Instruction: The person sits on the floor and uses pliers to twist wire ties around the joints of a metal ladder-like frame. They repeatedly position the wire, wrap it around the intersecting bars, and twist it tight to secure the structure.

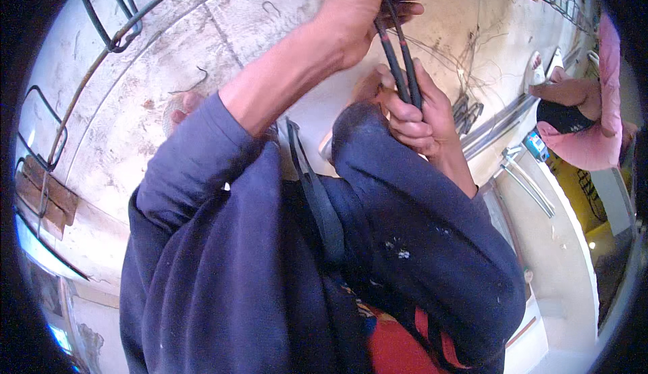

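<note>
Holding the pliers (390, 53) by their two black handles, you have them slanting upward in front of you, from your right hand (428, 121) to your left hand (358, 13) at the top edge of the view. Your right hand is wrapped round the handle ends, which lie close together with a slim gap between. Whether your left hand clamps the tool or just hovers at it, I cannot tell: its fingers pass behind, and the working end doesn't show.

That is the likeliest trouble spot. If the jaws lie near your left fingers, a squeeze from the right could nip them, and a fingertip in the handle gap could be pinched too. Your right hold is far down the handles, so a sideways knock might twist them free. Your dark clothing (418, 192) bunches just below, and a fold could get caught.

Farther out, tangled wires (466, 63) on the floor (155, 77) could snag a foot. On your left, the bent rod (117, 38) might hook your sleeve (192, 151) if that elbow swings wide. At right, metal bars (496, 127) could roll if the other person's sandalled foot (537, 71), near them, steps there.
</note>
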A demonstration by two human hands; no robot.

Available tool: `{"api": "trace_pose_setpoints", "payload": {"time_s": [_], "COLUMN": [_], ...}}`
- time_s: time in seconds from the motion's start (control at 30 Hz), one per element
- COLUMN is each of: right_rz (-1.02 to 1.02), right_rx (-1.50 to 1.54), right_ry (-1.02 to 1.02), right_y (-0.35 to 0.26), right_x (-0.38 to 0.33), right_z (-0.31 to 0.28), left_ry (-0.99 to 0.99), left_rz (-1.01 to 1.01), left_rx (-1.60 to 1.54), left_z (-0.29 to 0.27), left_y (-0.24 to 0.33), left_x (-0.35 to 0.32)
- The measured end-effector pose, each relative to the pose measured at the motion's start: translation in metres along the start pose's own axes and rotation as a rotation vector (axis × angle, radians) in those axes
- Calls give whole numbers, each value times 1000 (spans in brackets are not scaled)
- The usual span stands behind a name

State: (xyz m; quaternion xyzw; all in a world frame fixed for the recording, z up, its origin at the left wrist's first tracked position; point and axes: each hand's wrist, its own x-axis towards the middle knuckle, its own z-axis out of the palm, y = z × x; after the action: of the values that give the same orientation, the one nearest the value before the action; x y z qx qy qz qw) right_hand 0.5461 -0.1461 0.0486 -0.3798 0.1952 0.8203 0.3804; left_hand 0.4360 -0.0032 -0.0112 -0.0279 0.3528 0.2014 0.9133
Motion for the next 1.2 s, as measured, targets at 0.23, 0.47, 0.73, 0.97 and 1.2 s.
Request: {"api": "trace_pose_setpoints", "payload": {"time_s": [0.23, 0.47, 0.73, 0.97, 1.2], "right_rz": [-453, -772, 103, -408, -579], "right_rx": [-1306, -2011, 165, -1299, -1842], "right_ry": [692, 1016, -119, 708, 907], "right_y": [6, 19, -13, -10, 3], "right_x": [-7, 8, 3, -17, -10], "right_z": [56, 57, -1, 57, 68], "left_ry": [22, 102, -46, 53, 251], "left_rz": [43, 107, -7, -3, 38], "left_rx": [-165, -7, -104, -306, -284], "left_z": [8, 12, 13, 25, 32], "left_y": [-5, -7, 3, -7, -16], "left_x": [8, 12, -5, 0, 8]}}
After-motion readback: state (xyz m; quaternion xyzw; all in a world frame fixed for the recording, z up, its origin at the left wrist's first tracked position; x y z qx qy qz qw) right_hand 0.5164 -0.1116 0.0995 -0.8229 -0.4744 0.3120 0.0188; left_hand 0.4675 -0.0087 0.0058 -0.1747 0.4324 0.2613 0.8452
